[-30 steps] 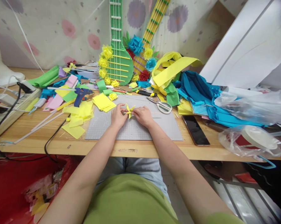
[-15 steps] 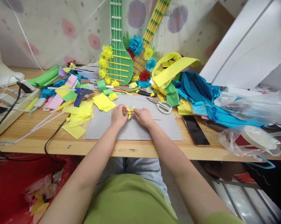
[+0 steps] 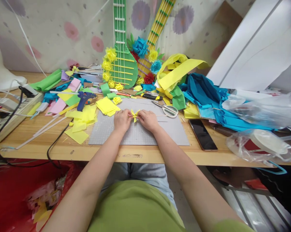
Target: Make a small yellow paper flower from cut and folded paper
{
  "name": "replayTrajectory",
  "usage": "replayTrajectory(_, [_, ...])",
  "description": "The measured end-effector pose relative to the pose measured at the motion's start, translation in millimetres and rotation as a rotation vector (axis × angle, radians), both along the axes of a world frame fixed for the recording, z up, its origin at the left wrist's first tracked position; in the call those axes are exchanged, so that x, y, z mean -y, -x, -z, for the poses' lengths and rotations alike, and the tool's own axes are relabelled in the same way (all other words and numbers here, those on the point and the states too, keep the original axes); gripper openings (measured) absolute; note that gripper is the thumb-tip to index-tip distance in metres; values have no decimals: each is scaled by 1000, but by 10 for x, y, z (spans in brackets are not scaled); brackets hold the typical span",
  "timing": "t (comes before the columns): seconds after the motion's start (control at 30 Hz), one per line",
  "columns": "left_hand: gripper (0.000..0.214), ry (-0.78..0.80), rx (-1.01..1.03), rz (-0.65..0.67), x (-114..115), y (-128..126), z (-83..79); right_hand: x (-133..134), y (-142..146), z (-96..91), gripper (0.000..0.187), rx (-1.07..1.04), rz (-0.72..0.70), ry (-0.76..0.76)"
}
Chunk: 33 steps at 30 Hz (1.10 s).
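A small yellow paper flower (image 3: pixel 135 115) with pointed petals is held between both hands over the grey cutting mat (image 3: pixel 104 133). My left hand (image 3: pixel 122 120) pinches its left side with thumb and fingers. From the other side, my right hand (image 3: pixel 147 120) grips the flower too; a thin stick (image 3: pixel 161 115) juts out to the right of this hand. White-handled scissors (image 3: pixel 169 111) lie on the mat's back right corner. At its back left are a stack of yellow paper squares (image 3: pixel 107 106) and a finished-looking yellow paper rose (image 3: pixel 117 100).
A blue glue gun (image 3: pixel 84 100) and loose yellow sheets (image 3: pixel 79 135) lie to the left. A phone (image 3: pixel 203 134) and a bagged cup (image 3: pixel 264 143) are on the right. Green (image 3: pixel 124 69) and yellow (image 3: pixel 157 27) paper guitars with flowers stand behind, beside blue crepe paper (image 3: pixel 203 91).
The yellow flower has turned slightly between my fingers. My left hand has shifted a little to the left; the things on the table have stayed put.
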<state>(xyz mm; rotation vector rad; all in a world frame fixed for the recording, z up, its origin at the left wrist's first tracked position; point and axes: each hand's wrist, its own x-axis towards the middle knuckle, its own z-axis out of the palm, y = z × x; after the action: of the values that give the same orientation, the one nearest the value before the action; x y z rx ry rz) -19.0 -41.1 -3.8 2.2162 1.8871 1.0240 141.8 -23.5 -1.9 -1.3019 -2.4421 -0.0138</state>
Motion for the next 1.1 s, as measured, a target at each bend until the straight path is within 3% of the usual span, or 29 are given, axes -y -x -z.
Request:
replayTrajectory(0.23, [13, 3, 13, 8, -6, -12, 25, -21, 5, -8, 27, -2, 15, 40])
replayTrajectory(0.53, [25, 91, 331, 6, -36, -21, 82, -30, 9, 7, 27, -7, 14, 52])
replayTrajectory(0.77, [14, -20, 132, -57, 46, -37, -8, -35, 18, 16, 24, -33, 43, 46])
replayTrajectory(0.87, [15, -69, 43, -19, 87, -81, -36, -18, 39, 2, 22, -65, 86, 57])
replayTrajectory(1.1, [22, -54, -26, -33, 69, -172, 46, -16, 79, 0, 21, -101, 148, 88])
